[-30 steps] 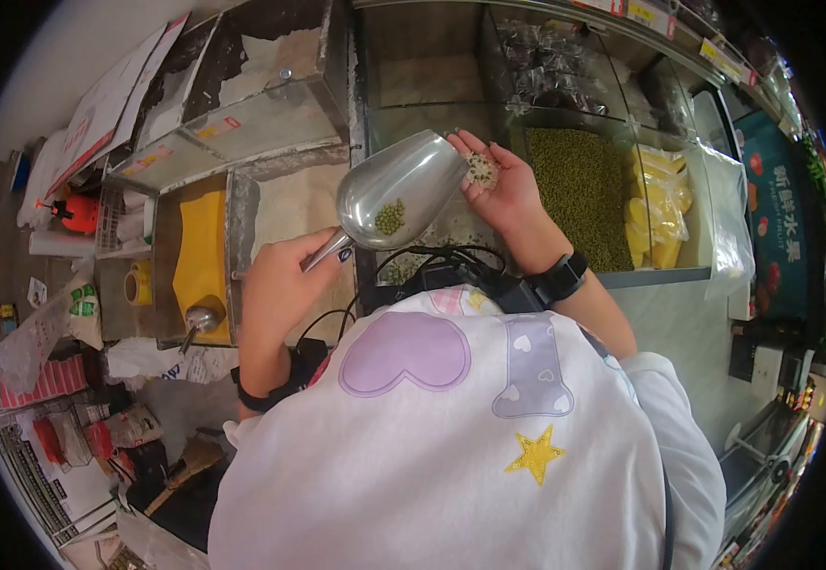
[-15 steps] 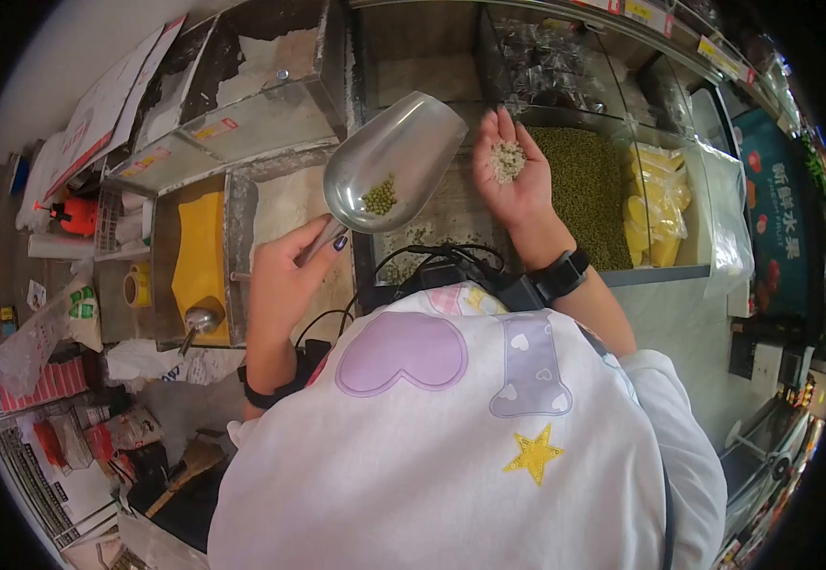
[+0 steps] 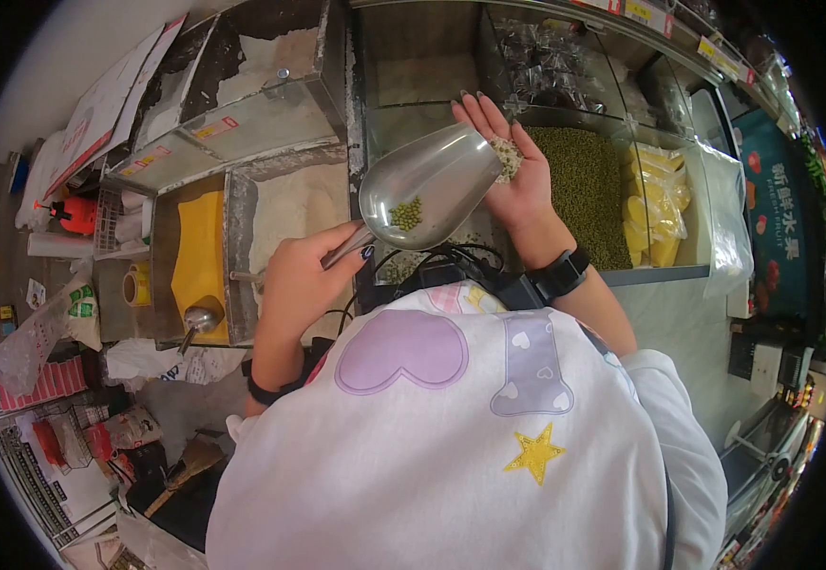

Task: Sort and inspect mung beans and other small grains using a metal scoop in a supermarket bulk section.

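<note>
My left hand (image 3: 313, 275) is closed round the handle of a metal scoop (image 3: 432, 185). A small heap of green beans (image 3: 405, 214) lies inside the scoop near its handle end. Palm up with its fingers stretched out, my right hand (image 3: 524, 190) carries pale grains (image 3: 505, 160) on the palm. The scoop's mouth is beside the right palm and covers part of the grains. Just right of this hand is a bin full of green beans (image 3: 579, 190).
Bins of white powder (image 3: 303, 204) and yellow material (image 3: 200, 249) are on the left, the latter with a small scoop (image 3: 201, 320). Yellow packets (image 3: 658, 204) fill a bin on the right. Dark wrapped packets (image 3: 550, 62) lie at the back. Black cables (image 3: 451, 252) hang near my chest.
My left hand has moved right with the scoop, whose mouth now overlaps my right palm. The fingers of my right hand have shifted slightly left.
</note>
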Motion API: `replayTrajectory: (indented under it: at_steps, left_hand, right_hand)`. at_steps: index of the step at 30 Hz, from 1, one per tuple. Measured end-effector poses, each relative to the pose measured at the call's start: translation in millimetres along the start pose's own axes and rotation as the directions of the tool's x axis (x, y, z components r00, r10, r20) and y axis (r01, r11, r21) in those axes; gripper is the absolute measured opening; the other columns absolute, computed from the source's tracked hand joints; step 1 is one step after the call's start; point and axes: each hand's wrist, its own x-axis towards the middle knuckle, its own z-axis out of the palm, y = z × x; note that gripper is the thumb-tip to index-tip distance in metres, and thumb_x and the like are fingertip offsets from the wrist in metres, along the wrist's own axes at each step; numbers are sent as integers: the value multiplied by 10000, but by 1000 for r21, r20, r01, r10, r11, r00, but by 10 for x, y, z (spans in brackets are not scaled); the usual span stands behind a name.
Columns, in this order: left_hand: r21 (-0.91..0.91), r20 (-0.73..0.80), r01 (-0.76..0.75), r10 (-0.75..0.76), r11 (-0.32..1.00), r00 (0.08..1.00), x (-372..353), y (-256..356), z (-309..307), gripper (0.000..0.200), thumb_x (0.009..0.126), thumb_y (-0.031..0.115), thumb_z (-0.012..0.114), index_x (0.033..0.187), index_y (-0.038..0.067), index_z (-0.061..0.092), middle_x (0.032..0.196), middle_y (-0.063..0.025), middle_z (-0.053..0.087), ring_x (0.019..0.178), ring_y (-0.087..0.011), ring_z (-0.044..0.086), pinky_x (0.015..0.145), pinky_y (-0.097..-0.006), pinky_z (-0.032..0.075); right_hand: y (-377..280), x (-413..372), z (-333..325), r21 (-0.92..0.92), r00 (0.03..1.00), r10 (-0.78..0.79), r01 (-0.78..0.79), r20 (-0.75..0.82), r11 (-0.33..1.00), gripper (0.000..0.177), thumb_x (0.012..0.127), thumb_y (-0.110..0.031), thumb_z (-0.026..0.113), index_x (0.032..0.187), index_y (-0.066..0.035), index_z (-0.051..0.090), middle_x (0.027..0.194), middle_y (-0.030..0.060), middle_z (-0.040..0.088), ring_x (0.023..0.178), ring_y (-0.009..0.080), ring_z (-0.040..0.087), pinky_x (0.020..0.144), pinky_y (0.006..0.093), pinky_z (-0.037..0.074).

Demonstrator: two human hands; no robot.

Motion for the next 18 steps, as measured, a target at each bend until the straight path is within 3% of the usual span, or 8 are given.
replayTrajectory:
  at_steps: [18]
  left_hand:
    - [0, -10, -3, 3, 1000, 1000, 9, 5, 25, 326, 718, 173, 657, 1031, 85, 640, 690, -150, 615, 548, -217, 580, 552, -282, 442]
  right_hand:
    - [27, -10, 11, -29, 1000, 8, -8, -17, 1000, 472, 937, -234, 269, 1329, 24, 321, 1407, 157, 306, 1327, 290, 234, 1096, 418, 177]
